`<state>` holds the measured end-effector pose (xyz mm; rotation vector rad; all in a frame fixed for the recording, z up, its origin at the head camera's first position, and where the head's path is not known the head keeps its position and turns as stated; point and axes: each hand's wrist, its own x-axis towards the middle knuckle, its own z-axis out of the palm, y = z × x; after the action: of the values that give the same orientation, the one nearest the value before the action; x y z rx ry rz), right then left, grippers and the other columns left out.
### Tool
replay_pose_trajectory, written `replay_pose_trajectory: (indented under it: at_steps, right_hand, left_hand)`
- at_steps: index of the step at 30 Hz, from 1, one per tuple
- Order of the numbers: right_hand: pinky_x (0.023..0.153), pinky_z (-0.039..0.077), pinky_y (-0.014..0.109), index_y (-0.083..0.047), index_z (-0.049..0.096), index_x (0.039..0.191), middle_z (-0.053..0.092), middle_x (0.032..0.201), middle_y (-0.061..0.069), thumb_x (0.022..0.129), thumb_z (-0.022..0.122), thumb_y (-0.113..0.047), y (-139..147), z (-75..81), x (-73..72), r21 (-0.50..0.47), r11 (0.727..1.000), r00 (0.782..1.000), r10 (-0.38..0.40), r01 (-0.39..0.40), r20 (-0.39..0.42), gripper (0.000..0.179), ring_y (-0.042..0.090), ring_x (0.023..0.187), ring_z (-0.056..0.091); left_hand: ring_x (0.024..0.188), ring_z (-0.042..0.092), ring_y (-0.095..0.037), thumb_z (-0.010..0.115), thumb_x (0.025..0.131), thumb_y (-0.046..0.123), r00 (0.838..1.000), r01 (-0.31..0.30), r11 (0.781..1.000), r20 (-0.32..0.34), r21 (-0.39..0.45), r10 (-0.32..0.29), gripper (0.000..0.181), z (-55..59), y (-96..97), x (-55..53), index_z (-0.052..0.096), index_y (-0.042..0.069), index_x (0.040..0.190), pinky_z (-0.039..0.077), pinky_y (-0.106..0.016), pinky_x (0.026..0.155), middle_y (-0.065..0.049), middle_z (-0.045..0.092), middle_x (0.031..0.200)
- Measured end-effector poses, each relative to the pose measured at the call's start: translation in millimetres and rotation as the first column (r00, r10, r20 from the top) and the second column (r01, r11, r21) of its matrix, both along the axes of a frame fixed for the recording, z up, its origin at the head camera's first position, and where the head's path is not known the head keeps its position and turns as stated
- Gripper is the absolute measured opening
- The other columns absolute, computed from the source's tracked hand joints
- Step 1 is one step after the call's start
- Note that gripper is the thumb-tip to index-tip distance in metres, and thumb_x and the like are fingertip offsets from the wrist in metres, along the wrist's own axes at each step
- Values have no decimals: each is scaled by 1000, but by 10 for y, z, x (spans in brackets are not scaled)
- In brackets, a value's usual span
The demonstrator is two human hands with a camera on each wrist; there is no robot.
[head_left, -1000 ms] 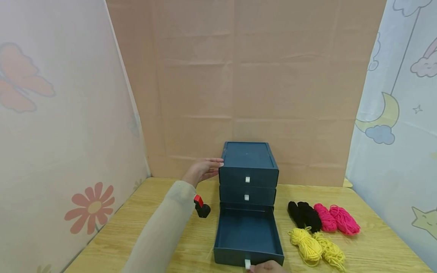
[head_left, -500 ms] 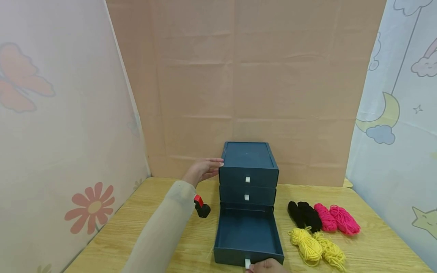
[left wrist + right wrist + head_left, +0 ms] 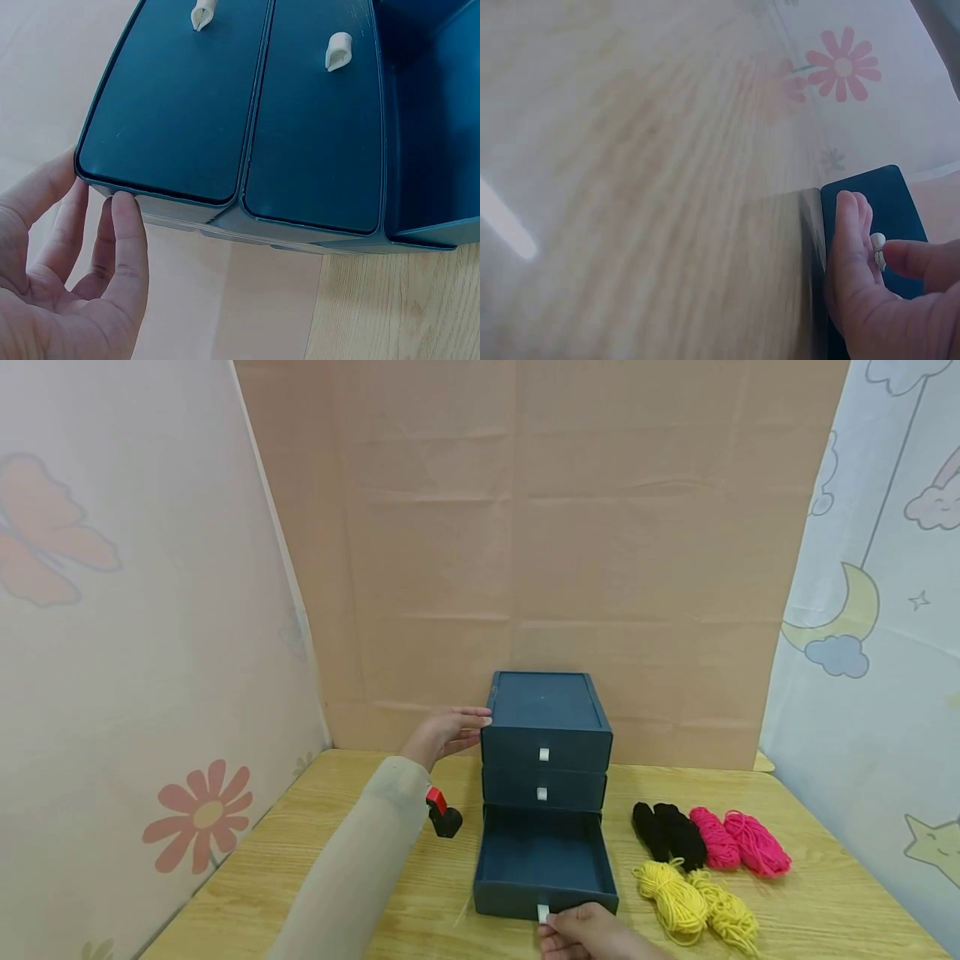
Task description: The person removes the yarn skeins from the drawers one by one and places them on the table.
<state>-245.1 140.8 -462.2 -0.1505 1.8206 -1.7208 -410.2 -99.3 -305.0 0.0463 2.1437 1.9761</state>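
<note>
A dark blue drawer unit (image 3: 545, 700) with three stacked drawers stands on the wooden table. Its bottom drawer (image 3: 543, 856) is pulled out, and nothing lies inside. My right hand (image 3: 588, 933) is at the front of this drawer, pinching its white pull tab (image 3: 543, 913) between thumb and fingers; the right wrist view shows the tab (image 3: 878, 250) between them too. The left hand (image 3: 448, 733) rests against the unit's upper left side with fairly straight fingers, which in the left wrist view touch the edge of the top drawer (image 3: 172, 105). The upper two drawers are closed.
Right of the unit lie two black yarn bundles (image 3: 681, 837), two pink ones (image 3: 756, 845) and two yellow ones (image 3: 678, 902). A small black and red device (image 3: 444, 817) sits at the left wrist. A brown paper backdrop (image 3: 517, 543) stands behind, with patterned cloth at both sides.
The bottom drawer has slid a little way inward, toward the unit, and my right hand has moved forward with its tab. The left hand stays in place.
</note>
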Motion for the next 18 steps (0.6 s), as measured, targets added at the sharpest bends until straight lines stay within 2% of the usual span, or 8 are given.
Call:
replay_pose_trajectory:
  at_steps: [5, 9, 18]
  right_hand:
    - [81, 52, 26, 7, 60, 109, 68, 91, 3, 98, 42, -14, -6, 37, -81, -60, 998, 998, -1, 4, 57, 30, 8, 81, 65]
    - [82, 52, 28, 7, 59, 109, 67, 91, 6, 98, 42, -13, -34, 50, -154, -86, 995, 994, -38, 47, 100, 29, 10, 81, 64]
    - [78, 54, 30, 9, 61, 105, 67, 88, 9, 97, 45, -12, -102, 95, -346, -6, 984, 982, -176, 177, 73, 28, 12, 76, 66]
  left_hand:
    - [103, 57, -24, 69, 84, 20, 999, 6, 1000, -31, 1, -6, 28, -7, -10, 31, 68, 15, 111, 49, -31, 90, -4, 60, 117]
    - [106, 56, -24, 67, 85, 19, 999, 16, 1000, -49, 16, -15, 28, -14, -23, 48, 67, 14, 112, 47, -33, 92, -4, 58, 120]
    - [106, 57, -24, 67, 85, 19, 999, 12, 1000, -40, 16, -11, 27, -20, -17, 52, 68, 14, 112, 48, -32, 91, -4, 59, 120]
